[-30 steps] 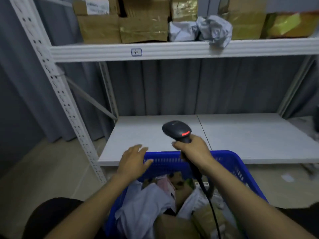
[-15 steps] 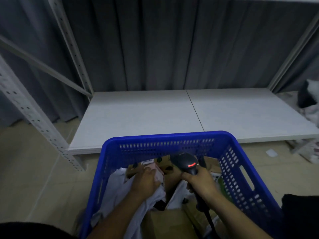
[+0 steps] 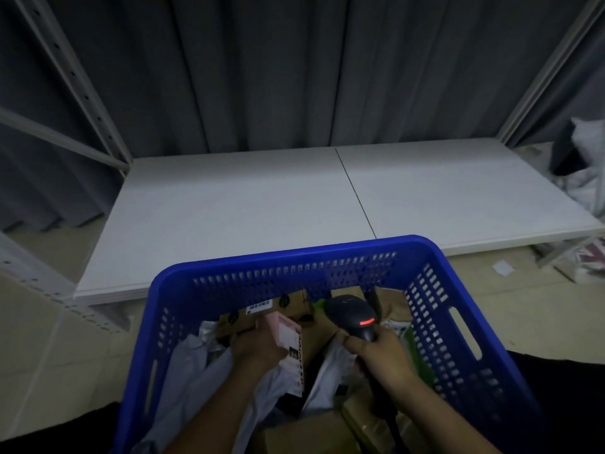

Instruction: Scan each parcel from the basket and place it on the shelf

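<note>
Early going, I judge: no parcel shows on the shelf [image 3: 245, 204] at frame centre, and the blue basket [image 3: 294, 260] below holds many. My left hand [image 3: 258, 347] grips a pink box parcel [image 3: 288, 335] inside the basket; my right hand [image 3: 383, 355] clasps the scanner [image 3: 352, 314] alongside. Past the basket's far rim the shelf board lies wide.

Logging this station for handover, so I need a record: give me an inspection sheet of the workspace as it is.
Surface: white shelf board, two panels joined by a seam.
Job's things: blue basket holding parcels; pink box; scanner, red light on.
Clutter: bags right of shelf; paper scrap on floor.
Hands: left hand grips pink box; right hand grips scanner.
Cables: scanner cable hangs below right hand.
Surroundings: grey curtain, metal uprights.
</note>
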`<state>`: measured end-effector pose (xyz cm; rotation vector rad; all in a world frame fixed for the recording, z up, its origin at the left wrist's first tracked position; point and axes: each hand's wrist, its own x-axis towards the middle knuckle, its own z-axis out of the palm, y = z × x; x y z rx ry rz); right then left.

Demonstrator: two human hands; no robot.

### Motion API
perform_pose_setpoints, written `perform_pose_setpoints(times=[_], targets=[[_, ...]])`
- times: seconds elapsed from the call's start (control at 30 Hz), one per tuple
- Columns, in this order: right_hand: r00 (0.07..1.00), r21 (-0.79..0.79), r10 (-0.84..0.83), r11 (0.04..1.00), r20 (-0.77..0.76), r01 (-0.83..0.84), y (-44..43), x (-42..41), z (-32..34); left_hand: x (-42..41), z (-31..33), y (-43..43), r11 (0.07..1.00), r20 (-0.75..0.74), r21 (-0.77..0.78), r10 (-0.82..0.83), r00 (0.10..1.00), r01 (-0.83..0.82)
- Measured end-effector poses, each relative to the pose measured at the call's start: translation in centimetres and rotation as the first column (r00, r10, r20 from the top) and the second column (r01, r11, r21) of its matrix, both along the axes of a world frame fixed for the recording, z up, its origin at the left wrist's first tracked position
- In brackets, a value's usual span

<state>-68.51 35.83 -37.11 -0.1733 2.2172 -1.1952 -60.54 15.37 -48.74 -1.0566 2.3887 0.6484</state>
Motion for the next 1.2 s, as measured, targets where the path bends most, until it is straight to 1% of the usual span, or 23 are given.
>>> perform_pose_setpoints(times=[0.1,0.17,0.23,0.3,0.37,0.4,0.47,0.5,0.57,0.67,0.73,0.83,0.87,0.93,1.0,1.07,1.13,1.2], targets=[[1.0,-0.038,-0.022,0.999,0.002,0.022,0.6,0.1,0.6,0.7,0.8,1.2,0.996,-0.172,0.036,0.085,0.981,-0.08],[0.999,-0.081,-0.038,0.996,0.004,0.038,1.1,0.1,1.2,1.0,1.9,2.4,0.987,-0.298,0.102,0.149,0.943,-0.124],[0.998,-0.118,-0.061,0.991,0.018,0.063,1.6,0.1,2.0,0.9,3.6,3.4,0.977,-0.459,0.167,0.198,0.866,-0.134],[0.997,-0.155,-0.072,0.985,0.027,0.075,2.2,0.2,2.8,0.4,6.1,4.1,0.938,-0.564,0.284,0.33,0.757,-0.197],[0.997,-0.192,-0.077,0.978,0.017,0.079,2.9,0.5,3.8,0.0,8.9,4.6,0.896,-0.604,0.379,0.43,0.671,-0.233],[0.997,-0.22,-0.077,0.972,0.01,0.077,3.3,0.7,4.2,-0.1,10.2,4.7,0.874,-0.623,0.434,0.467,0.628,-0.22],[0.996,-0.264,-0.093,0.96,0.015,0.094,4.1,1.1,5.1,0.3,12.9,4.9,0.837,-0.682,0.524,0.523,0.511,-0.159],[0.994,-0.295,-0.103,0.949,0.037,0.11,4.5,1.3,5.5,0.7,14.2,5.2,0.818,-0.702,0.562,0.55,0.453,-0.122],[0.99,-0.36,-0.103,0.924,0.096,0.131,5.0,1.9,6.5,1.7,16.3,5.7,0.789,-0.713,0.606,0.596,0.368,-0.102],[0.986,-0.445,-0.062,0.886,0.154,0.126,5.6,2.7,7.8,3.2,18.1,6.9,0.733,-0.682,0.67,0.67,0.293,-0.116],[0.992,-0.471,-0.032,0.878,0.121,0.086,5.9,3.2,8.9,4.5,18.6,7.2,0.708,-0.657,0.69,0.7,0.28,-0.148],[0.999,-0.466,-0.029,0.884,0.046,0.047,6.2,3.4,10.3,6.7,19.4,6.7,0.721,-0.646,0.671,0.683,0.341,-0.173],[1.0,-0.462,-0.023,0.886,0.021,0.03,6.2,3.4,10.7,7.3,19.5,6.3,0.704,-0.622,0.69,0.696,0.36,-0.169],[0.999,-0.427,-0.013,0.904,-0.039,-0.005,6.3,3.6,11.5,8.6,19.7,5.6,0.654,-0.576,0.739,0.738,0.352,-0.163],[0.993,-0.37,0.027,0.927,-0.112,-0.067,6.5,3.7,11.9,9.6,19.9,4.9,0.658,-0.598,0.729,0.746,0.292,-0.19],[0.976,-0.313,0.106,0.936,-0.19,-0.162,7.0,3.9,12.3,10.4,20.3,4.1,0.672,-0.64,0.705,0.741,0.203,-0.227],[0.934,-0.173,0.228,0.944,-0.275,-0.282,7.6,3.8,12.5,11.1,20.6,3.1,0.679,-0.667,0.688,0.731,0.143,-0.257],[0.859,0.018,0.377,0.918,-0.347,-0.396,7.9,3.7,12.8,11.6,20.8,2.2,0.69,-0.69,0.67,0.715,0.114,-0.274]])
